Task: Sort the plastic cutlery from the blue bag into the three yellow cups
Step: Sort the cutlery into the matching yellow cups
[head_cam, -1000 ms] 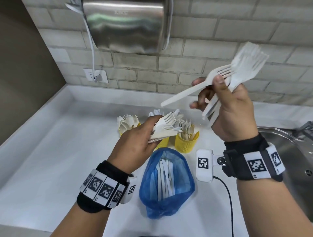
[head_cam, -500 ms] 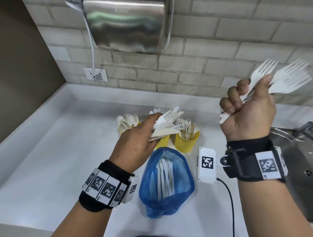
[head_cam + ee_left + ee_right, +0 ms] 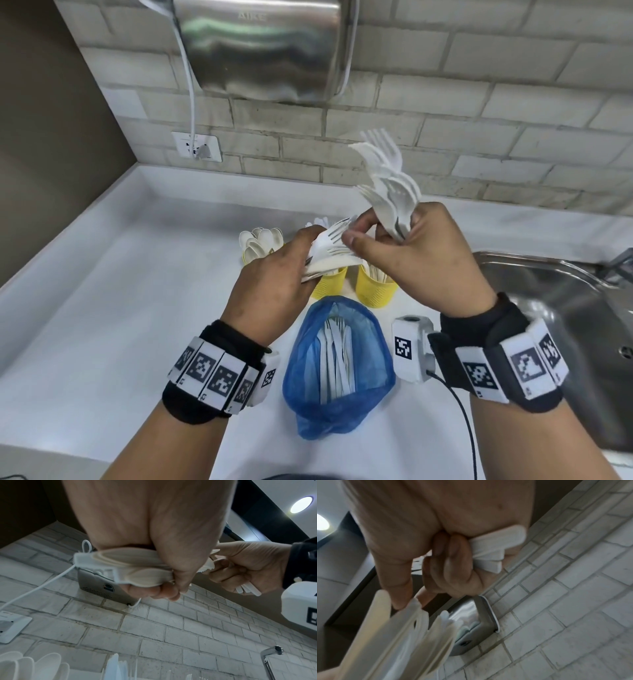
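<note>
White plastic cutlery is split between both hands above the counter. The left hand (image 3: 274,277) has its fingers curled round a mixed bundle of cutlery (image 3: 329,253) that lies roughly level, fork tines pointing toward the right hand; in the left wrist view the handle ends of this bundle (image 3: 120,566) stick out past the curled fingers (image 3: 159,592). The right hand (image 3: 421,260) grips a fan of forks (image 3: 390,185) by their handles, tines up and spread above the knuckles, while its thumb and forefinger reach across and pinch at the tips of the left hand's bundle. In the right wrist view the fork handle ends (image 3: 496,547) poke out from under the closed fingers (image 3: 453,561).

Just beyond and below the fingers stand the three yellow cups: the left cup (image 3: 247,257) mostly hidden, filled with spoons (image 3: 260,241); the middle cup (image 3: 330,284) partly covered by the left hand; the right cup (image 3: 375,291) with forks in it. Nearer the person than the cups, under the wrists, the blue bag (image 3: 342,401) lies open on the white counter (image 3: 102,308) with more white cutlery (image 3: 335,356) inside.

To the right of the right hand is a steel sink (image 3: 565,308). On the brick wall behind the fingers hang a metal hand dryer (image 3: 267,51) and a socket (image 3: 197,147)
</note>
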{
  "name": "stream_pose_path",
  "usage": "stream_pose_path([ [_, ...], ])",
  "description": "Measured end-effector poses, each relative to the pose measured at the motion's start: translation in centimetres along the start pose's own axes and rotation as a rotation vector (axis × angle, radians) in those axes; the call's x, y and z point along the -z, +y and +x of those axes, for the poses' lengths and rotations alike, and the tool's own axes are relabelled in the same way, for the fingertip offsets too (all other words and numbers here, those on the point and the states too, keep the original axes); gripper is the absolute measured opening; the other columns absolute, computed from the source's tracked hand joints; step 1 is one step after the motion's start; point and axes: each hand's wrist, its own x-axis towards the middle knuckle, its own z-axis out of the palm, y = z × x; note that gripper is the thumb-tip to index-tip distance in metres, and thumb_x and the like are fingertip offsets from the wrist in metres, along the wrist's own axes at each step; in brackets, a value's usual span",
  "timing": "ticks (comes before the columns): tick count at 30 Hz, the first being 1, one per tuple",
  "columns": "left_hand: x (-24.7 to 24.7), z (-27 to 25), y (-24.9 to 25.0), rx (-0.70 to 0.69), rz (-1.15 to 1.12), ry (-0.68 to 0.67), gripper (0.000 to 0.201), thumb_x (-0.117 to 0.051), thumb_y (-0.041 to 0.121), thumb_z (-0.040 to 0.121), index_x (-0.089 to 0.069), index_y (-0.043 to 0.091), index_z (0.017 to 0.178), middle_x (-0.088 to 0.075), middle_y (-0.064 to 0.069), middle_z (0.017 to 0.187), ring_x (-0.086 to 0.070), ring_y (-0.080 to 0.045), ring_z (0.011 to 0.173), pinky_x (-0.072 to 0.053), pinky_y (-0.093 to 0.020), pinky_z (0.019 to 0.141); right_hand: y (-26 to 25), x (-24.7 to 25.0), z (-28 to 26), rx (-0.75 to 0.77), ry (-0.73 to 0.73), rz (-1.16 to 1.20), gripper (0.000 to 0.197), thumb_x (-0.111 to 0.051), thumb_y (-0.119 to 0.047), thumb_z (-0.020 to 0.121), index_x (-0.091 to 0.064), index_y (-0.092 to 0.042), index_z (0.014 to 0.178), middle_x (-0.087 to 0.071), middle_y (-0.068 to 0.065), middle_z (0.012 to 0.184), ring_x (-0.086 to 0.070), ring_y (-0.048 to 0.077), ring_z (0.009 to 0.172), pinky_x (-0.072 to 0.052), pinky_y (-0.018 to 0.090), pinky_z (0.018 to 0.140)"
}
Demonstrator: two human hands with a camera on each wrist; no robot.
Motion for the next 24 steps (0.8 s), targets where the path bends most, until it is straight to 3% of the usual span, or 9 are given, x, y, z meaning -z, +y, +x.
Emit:
stream_pose_path([
  [3,0.1,-0.1,0.0,-0.007,0.056,-0.016,0.058,-0.070,0.026,0.093,-0.046,0.027,0.146,-0.073,0.002,0.112,-0.068,-0.033,0.083,-0.035,-0.029,0.059,-0.5,0.1,0.1,0.076,-0.085,-0.223,0.013,-0.079,-0.026,0.084,-0.072,-0.026,0.073,-0.046,-0.005,0.047,-0.041,0.008,0.046,-0.036,0.019,0.053],
  [7,0.0,-0.3,-0.1,-0.053,0.078,-0.003,0.057,-0.077,0.021,0.085,-0.055,0.020,0.137,-0.075,0.001,0.102,-0.068,-0.034,0.067,-0.033,-0.025,0.053,-0.4,0.1,0.4,0.103,-0.139,-0.501,0.016,-0.073,-0.034,0.084,-0.069,-0.024,0.073,-0.050,-0.001,0.052,-0.051,0.015,0.055,-0.046,0.035,0.058],
  [11,-0.2,-0.2,0.0,-0.025,0.087,-0.020,0.055,-0.071,0.027,0.091,-0.050,0.024,0.142,-0.074,0.004,0.107,-0.069,-0.034,0.078,-0.035,-0.028,0.055,0.0,-0.4,0.7,0.173,-0.163,-0.639,0.028,-0.060,-0.037,0.090,-0.048,-0.026,0.067,-0.048,-0.002,0.056,-0.051,0.025,0.060,-0.050,0.043,0.060],
  [14,-0.5,0.0,-0.2,0.013,0.078,-0.055,0.053,-0.062,0.036,0.099,-0.043,0.027,0.147,-0.071,0.006,0.116,-0.067,-0.033,0.089,-0.035,-0.031,0.059,0.1,-0.8,0.7,0.232,-0.147,-0.659,0.029,-0.056,-0.033,0.094,-0.037,-0.029,0.073,-0.049,-0.005,0.065,-0.050,0.028,0.063,-0.049,0.045,0.060],
  [18,-0.6,-0.1,-0.6,0.043,0.040,-0.064,0.049,-0.055,0.043,0.102,-0.042,0.028,0.147,-0.071,0.004,0.113,-0.065,-0.033,0.089,-0.040,-0.034,0.061,0.3,-0.7,0.7,0.263,-0.040,-0.602,0.023,-0.057,-0.028,0.100,-0.041,-0.020,0.085,-0.044,-0.009,0.072,-0.046,0.024,0.067,-0.043,0.041,0.060],
  [21,-0.4,-0.1,-0.7,0.040,-0.014,-0.051,0.049,-0.056,0.042,0.101,-0.042,0.026,0.146,-0.071,0.000,0.112,-0.066,-0.033,0.088,-0.050,-0.038,0.065,0.6,-0.7,0.8,0.276,0.078,-0.538,0.017,-0.055,-0.025,0.104,-0.049,-0.012,0.094,-0.049,-0.004,0.079,-0.050,0.026,0.071,-0.040,0.039,0.061],
  [24,-0.4,-0.2,-0.6,0.026,-0.057,-0.034,0.049,-0.057,0.040,0.101,-0.043,0.024,0.145,-0.070,0.000,0.111,-0.065,-0.030,0.088,-0.051,-0.039,0.065,0.9,-0.7,0.9,0.251,0.119,-0.454,0.017,-0.057,-0.026,0.103,-0.054,-0.009,0.102,-0.056,-0.002,0.088,-0.051,0.018,0.079,-0.040,0.032,0.068],
])
